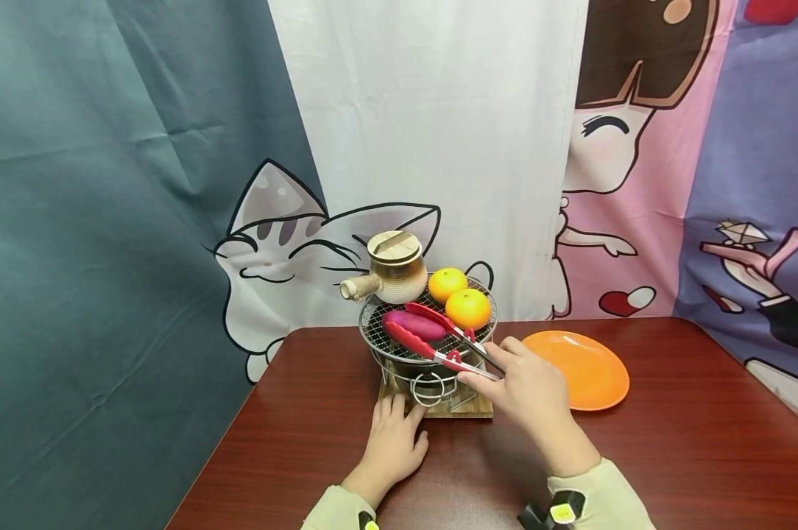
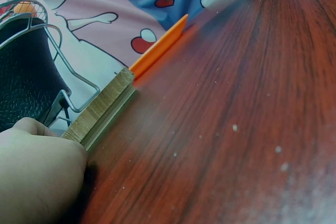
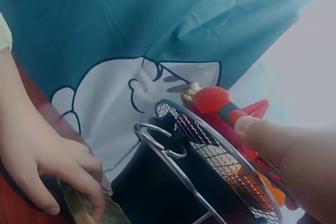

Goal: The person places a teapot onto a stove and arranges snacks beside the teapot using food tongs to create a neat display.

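Note:
My right hand (image 1: 528, 386) grips a pair of tongs (image 1: 415, 342) with red tips, thumb and fingers round the metal arms. Between the red tips lies a purple sweet potato (image 1: 425, 326), over the wire grill rack (image 1: 386, 340); whether the tips squeeze it cannot be told. My left hand (image 1: 394, 445) rests its fingers at the front edge of the wooden board (image 1: 472, 409) under the dark stove (image 2: 31, 72). Behind the sweet potato, two oranges (image 1: 468, 308) sit on the rack, beside a clay teapot (image 1: 402, 283) with a wooden lid and side handle.
An orange plate (image 1: 591, 372) lies on the reddish-brown table (image 1: 293, 434), right of the stove. A metal ring handle (image 1: 428, 390) hangs at the stove's front. Behind the table hangs a cartoon-printed curtain (image 1: 439, 132).

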{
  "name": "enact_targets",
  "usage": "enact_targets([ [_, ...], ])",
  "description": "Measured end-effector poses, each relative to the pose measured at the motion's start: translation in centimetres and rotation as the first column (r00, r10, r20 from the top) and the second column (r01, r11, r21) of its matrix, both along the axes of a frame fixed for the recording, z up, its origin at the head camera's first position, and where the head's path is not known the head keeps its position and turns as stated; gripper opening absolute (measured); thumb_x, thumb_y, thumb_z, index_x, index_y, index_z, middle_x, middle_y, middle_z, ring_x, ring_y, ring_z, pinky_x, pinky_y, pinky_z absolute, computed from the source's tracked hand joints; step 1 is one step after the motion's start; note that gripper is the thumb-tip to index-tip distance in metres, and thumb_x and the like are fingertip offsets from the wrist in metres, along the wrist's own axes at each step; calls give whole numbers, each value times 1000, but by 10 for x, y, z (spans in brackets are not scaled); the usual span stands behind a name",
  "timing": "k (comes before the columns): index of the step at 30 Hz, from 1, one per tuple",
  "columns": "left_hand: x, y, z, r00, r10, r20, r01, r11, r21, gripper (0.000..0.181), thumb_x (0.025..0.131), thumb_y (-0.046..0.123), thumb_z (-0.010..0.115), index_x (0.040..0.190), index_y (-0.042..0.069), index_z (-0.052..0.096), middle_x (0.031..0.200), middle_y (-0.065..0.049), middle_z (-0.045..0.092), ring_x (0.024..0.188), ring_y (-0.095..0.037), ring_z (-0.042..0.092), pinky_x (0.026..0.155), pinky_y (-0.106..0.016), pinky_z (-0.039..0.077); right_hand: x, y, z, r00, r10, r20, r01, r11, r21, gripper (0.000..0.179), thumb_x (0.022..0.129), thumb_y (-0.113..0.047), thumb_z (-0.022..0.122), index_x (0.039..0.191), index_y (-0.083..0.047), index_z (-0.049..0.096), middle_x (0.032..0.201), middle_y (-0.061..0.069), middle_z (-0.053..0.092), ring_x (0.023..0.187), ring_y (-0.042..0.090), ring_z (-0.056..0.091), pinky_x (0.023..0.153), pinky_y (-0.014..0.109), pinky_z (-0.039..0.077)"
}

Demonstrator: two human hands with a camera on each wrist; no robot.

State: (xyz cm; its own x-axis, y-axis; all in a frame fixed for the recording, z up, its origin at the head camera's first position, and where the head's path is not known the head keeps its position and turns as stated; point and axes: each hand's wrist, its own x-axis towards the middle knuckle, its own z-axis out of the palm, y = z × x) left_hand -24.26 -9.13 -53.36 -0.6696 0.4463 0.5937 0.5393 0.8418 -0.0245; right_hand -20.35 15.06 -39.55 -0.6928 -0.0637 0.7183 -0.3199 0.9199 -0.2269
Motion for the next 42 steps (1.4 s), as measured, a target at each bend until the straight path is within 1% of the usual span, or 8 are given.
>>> enact_targets([
  [15, -1, 0, 1, 1000, 3, 3, -3, 1000, -1, 48, 77, 30, 73, 124, 22, 65, 110, -10, 51, 109, -33, 46, 96, -51, 38, -1, -1, 0, 1000, 4, -20, -4, 1000, 7, 59, 65, -63, 84, 106, -21, 77, 77, -5, 45, 55, 16, 46, 45, 32, 33],
  [21, -1, 0, 1, 1000, 1, 6, -1, 1000, 3, 49, 76, 30, 74, 124, 22, 65, 109, -10, 51, 108, -34, 46, 96, -52, 38, -1, 1, -1, 997, 26, -71, -26, 1000, 3, 63, 66, -65, 82, 108, -19, 76, 77, -5, 46, 56, 16, 47, 45, 31, 34],
  [24, -1, 0, 0, 1000, 1, 4, -1, 1000, 0, 50, 76, 30, 74, 125, 22, 65, 110, -10, 51, 108, -34, 46, 97, -53, 38, -1, 2, -1, 993, 41, -111, -42, 999, -9, 70, 71, -76, 72, 109, -17, 77, 77, -5, 47, 57, 16, 49, 45, 30, 35],
  [28, -1, 0, -1, 1000, 3, 2, -3, 1000, -9, 50, 77, 30, 74, 125, 23, 64, 112, -10, 50, 110, -34, 46, 98, -53, 38, -2, 3, 0, 982, 69, -176, -75, 997, -27, 84, 78, -87, 48, 110, -14, 77, 79, -3, 51, 58, 18, 51, 45, 31, 36],
  [33, -1, 1, -1, 1000, 1, 0, -1, 1000, -10, 50, 77, 30, 74, 125, 22, 64, 113, -10, 50, 110, -34, 46, 98, -53, 38, -3, 7, 3, 972, 86, -218, -101, 993, -58, 91, 79, -88, 40, 111, -11, 76, 80, 0, 52, 58, 19, 48, 46, 32, 36],
  [37, -1, 0, -2, 1000, -2, -3, 2, 1000, -1, 49, 77, 30, 74, 124, 22, 65, 112, -10, 50, 110, -34, 46, 98, -52, 37, -3, 14, 6, 978, 80, -194, -102, 989, -107, 91, 77, -88, 45, 114, -11, 75, 83, 1, 52, 59, 18, 46, 48, 33, 37],
  [40, -1, 0, -2, 1000, 1, 0, -1, 1000, -1, 49, 76, 30, 74, 124, 22, 65, 112, -10, 50, 110, -33, 46, 98, -52, 37, -3, 22, 8, 987, 61, -147, -82, 986, -146, 76, 72, -76, 71, 116, -13, 74, 88, 1, 55, 63, 16, 47, 52, 33, 38],
  [42, -1, -1, -2, 1000, 5, 4, -5, 1000, -5, 49, 77, 30, 73, 124, 22, 65, 112, -10, 50, 110, -34, 46, 98, -52, 37, -3, 30, 9, 992, 38, -119, -58, 984, -167, 69, 69, -63, 83, 117, -14, 73, 90, 2, 55, 64, 15, 45, 53, 33, 38],
])
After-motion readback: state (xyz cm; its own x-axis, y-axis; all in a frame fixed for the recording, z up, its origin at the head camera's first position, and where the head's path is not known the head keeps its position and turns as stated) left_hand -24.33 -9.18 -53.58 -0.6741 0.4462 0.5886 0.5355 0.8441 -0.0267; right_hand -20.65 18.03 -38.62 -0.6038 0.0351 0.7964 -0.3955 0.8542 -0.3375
